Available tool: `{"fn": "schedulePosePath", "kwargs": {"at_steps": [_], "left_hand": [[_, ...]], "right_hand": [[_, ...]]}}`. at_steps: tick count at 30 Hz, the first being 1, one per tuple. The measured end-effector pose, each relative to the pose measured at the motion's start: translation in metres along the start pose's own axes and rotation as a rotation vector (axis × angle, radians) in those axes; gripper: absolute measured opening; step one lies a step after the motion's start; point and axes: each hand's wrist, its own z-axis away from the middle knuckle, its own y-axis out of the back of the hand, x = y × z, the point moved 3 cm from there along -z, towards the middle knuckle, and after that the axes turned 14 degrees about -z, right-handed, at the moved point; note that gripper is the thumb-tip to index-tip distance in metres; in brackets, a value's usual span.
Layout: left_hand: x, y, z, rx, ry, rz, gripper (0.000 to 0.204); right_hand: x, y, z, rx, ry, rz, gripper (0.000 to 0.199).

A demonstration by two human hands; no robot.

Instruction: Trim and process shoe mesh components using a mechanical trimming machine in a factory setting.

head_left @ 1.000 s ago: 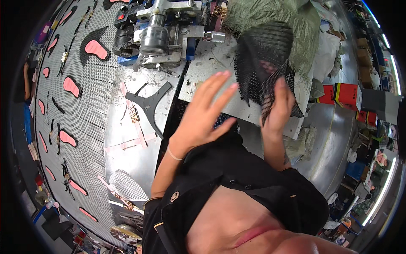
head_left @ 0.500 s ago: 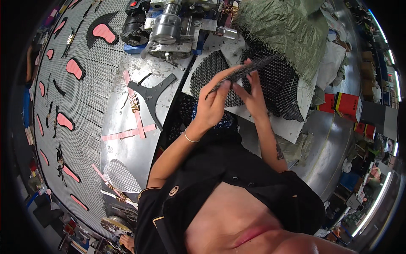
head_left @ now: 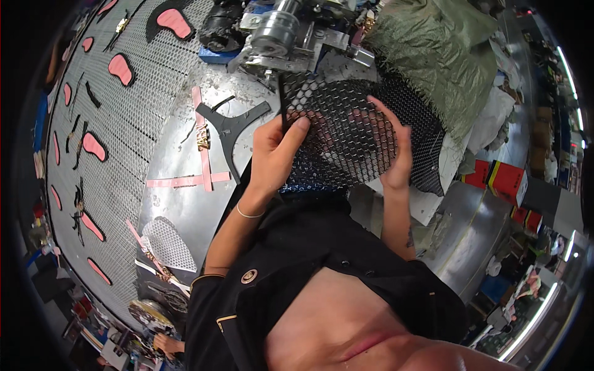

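With the held piece taken as the clock's centre, a rounded, black, wide-holed mesh piece (head_left: 337,139) was held up between both bare hands in front of the black-clad torso (head_left: 334,247). At nine o'clock its edge was pinched by the closed fingers of the left hand (head_left: 272,157), the thumb laid on the near side. At three o'clock its edge was gripped by the fingers of the right hand (head_left: 399,154), partly seen through the holes. Behind that hand, finer black mesh (head_left: 427,139) was spread out, overlapped at one o'clock by an olive woven sack (head_left: 433,52). A silvery metal machine (head_left: 275,37) was seen at eleven o'clock. At nine o'clock, on the grey metal counter (head_left: 176,207), a flat black Y-shaped piece (head_left: 232,127) was laid, touching a gold-trimmed pink strip (head_left: 202,154).
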Motion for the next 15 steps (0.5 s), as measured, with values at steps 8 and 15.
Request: {"fn": "schedulePosePath", "kwargs": {"at_steps": [8, 15], "left_hand": [[0.013, -0.002, -0.011, -0.244, 0.226, 0.302, 0.043], [0.013, 0.011, -0.013, -0.144, 0.263, 0.447, 0.046]], "right_hand": [[-0.033, -0.017, 0.016, 0.067, -0.137, 0.030, 0.021], [-0.044, -0.039, -0.004, -0.012, -0.203, -0.034, 0.021]]}}
